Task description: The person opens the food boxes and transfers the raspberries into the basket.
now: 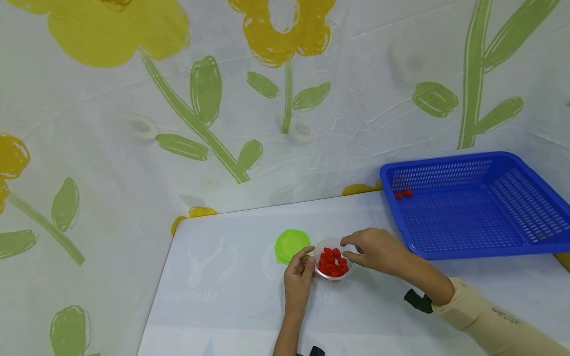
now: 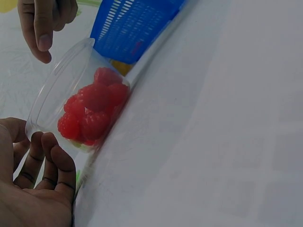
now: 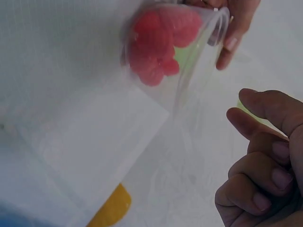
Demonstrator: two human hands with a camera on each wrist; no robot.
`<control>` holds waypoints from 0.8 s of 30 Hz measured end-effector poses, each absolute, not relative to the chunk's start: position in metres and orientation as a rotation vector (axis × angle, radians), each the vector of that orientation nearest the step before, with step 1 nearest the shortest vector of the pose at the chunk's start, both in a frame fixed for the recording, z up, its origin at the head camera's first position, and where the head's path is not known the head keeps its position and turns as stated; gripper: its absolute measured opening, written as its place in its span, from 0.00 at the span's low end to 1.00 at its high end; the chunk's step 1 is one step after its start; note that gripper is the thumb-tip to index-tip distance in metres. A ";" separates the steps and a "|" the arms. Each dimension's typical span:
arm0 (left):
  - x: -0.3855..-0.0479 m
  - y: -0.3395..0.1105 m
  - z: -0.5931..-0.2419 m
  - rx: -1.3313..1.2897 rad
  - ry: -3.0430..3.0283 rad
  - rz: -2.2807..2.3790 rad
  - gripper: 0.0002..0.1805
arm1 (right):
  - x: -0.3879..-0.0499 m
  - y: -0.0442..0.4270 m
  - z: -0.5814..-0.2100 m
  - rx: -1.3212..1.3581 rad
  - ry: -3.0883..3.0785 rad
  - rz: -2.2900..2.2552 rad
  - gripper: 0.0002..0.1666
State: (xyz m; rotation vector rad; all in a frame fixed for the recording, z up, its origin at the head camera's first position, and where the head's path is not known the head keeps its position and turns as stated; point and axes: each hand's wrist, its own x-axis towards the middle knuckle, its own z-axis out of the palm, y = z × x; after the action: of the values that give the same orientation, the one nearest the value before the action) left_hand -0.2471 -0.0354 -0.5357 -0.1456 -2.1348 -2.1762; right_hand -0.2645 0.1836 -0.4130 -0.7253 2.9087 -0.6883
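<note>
While the green lid (image 1: 290, 243) lies partly hidden by the left hand (image 1: 298, 282), whose grip pinches the clear cup (image 2: 52, 104) on the counter (image 1: 222, 316), its red berries (image 1: 330, 268) overlap. Beside it the right hand's (image 1: 371, 249) grip is narrowly parted; indistinct red pieces (image 1: 407, 193) lie in the blue basket (image 1: 467, 212).

We are seeing the head view in soft, even, slightly muted light, with only faint shadows falling on the white counter (image 1: 231, 316). We are finding both wrist views dimmer and greyer. From the left wrist, we are noticing pale patches across the counter and light streaks along the clear bowl's (image 2: 64, 85) rim. From the right, the red berries (image 3: 154, 45) are looking hazy and soft-edged.
</note>
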 end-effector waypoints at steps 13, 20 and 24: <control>-0.247 -0.036 -0.536 -0.214 -2.112 -2.151 0.14 | -0.259 0.166 -0.441 -0.866 2.865 -0.760 0.09; -0.247 -0.036 -0.536 -0.195 -2.133 -2.146 0.14 | -0.259 0.160 -0.448 -0.853 2.880 -0.703 0.10; -0.248 -0.036 -0.538 -0.202 -2.139 -2.133 0.14 | -0.259 0.157 -0.451 -0.831 2.871 -0.683 0.09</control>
State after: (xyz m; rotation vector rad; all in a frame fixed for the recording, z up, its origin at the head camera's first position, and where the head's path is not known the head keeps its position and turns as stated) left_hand -0.2478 -0.0363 -0.5376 -0.2020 -2.1389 -2.1332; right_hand -0.2586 0.1573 -0.4508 -0.8306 2.8708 -0.6827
